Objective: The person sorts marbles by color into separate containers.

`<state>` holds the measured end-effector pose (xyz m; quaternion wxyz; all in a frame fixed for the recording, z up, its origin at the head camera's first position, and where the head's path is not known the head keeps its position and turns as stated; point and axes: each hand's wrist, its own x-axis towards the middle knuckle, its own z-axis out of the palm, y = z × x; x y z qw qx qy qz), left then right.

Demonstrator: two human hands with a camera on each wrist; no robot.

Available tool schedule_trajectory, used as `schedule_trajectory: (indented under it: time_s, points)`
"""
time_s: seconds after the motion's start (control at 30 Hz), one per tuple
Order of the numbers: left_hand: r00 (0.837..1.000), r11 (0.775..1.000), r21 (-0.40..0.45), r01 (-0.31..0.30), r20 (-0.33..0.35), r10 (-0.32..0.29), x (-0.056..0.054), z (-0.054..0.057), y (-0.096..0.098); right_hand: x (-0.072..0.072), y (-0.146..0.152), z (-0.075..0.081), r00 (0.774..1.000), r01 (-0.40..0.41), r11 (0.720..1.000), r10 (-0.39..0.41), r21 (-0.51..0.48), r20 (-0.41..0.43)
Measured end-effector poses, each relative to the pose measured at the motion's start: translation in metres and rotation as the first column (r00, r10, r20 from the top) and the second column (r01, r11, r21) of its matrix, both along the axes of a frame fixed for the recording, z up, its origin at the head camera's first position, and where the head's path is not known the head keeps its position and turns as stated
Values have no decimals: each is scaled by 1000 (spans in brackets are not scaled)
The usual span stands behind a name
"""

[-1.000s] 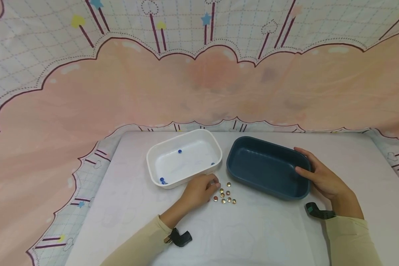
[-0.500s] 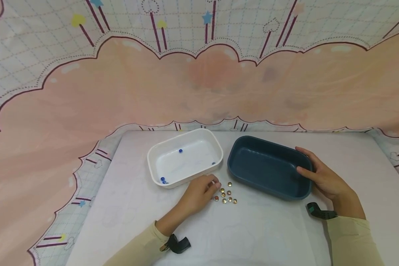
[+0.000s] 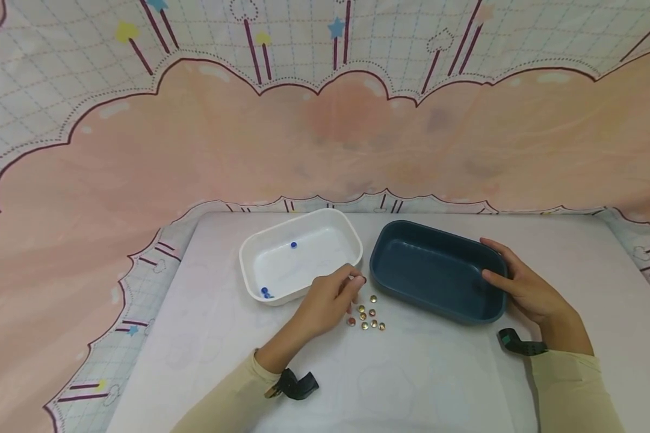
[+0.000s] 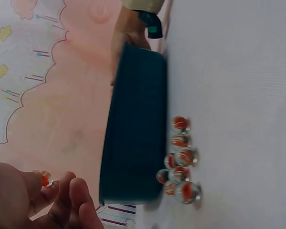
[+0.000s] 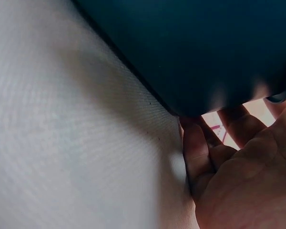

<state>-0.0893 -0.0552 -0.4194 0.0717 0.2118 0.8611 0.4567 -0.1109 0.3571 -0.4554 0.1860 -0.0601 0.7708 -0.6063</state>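
My left hand (image 3: 325,300) pinches a clear glass marble with an orange-red swirl (image 4: 46,179) between thumb and fingers, raised beside the near right corner of the white tray (image 3: 303,264). Just right of that hand, several similar swirled marbles (image 4: 185,192) lie loosely grouped on the table. The right hand (image 3: 531,291) grips the right end of a dark blue tray (image 3: 430,276), its thumb over the rim. In the right wrist view, fingers (image 5: 196,148) reach against the tray's outer wall, low by the table. No marbles show inside the blue tray.
A few small blue marbles (image 3: 294,245) sit in the white tray. Both trays stand side by side toward the back of the white-covered table (image 3: 411,379). Behind rises a peach patterned cloth (image 3: 249,144).
My left hand has risen from the table beside the marbles, lifting one, and moved slightly away from me and to the right. The right hand keeps its grip on the blue tray.
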Motion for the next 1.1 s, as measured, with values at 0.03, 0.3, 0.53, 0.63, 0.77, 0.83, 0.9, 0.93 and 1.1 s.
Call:
schedule_trajectory:
  time_s: [0.03,0.3,0.53,0.63,0.77,0.83,0.9,0.93,1.1]
  points:
    - [1000,1000,6,0,1,0,-1,2,1,0,0,0,1000,-1,1000,1,-5,-1]
    - [1000,999,38,-15,-19,16,-14,14,12,0,0,2,1000,13,1000,-13,-11,19]
    - [1000,998,69,1,-23,0,-24,21,24,0,2,0,1000,5,1000,-5,-7,9]
    - [1000,997,79,7,-31,-4,-27,23,30,0,2,0,1000,-2,1000,2,-9,-2]
    - [999,996,88,9,-33,-6,-31,24,38,0,1,-1,1000,-1,1000,1,-7,-5]
    - [999,996,92,8,-34,-4,-33,25,41,-1,1,-2,1000,1,1000,-1,-4,-1]
    - [1000,995,97,5,-29,-2,-34,25,44,-1,2,-3,1000,1,1000,-1,2,1]
    - [1000,995,100,3,-27,0,-35,25,45,-1,2,-3,1000,0,1000,0,-1,2]
    - [1000,994,109,2,-12,0,-38,25,49,-1,1,-2,1000,-6,1000,6,-15,2]
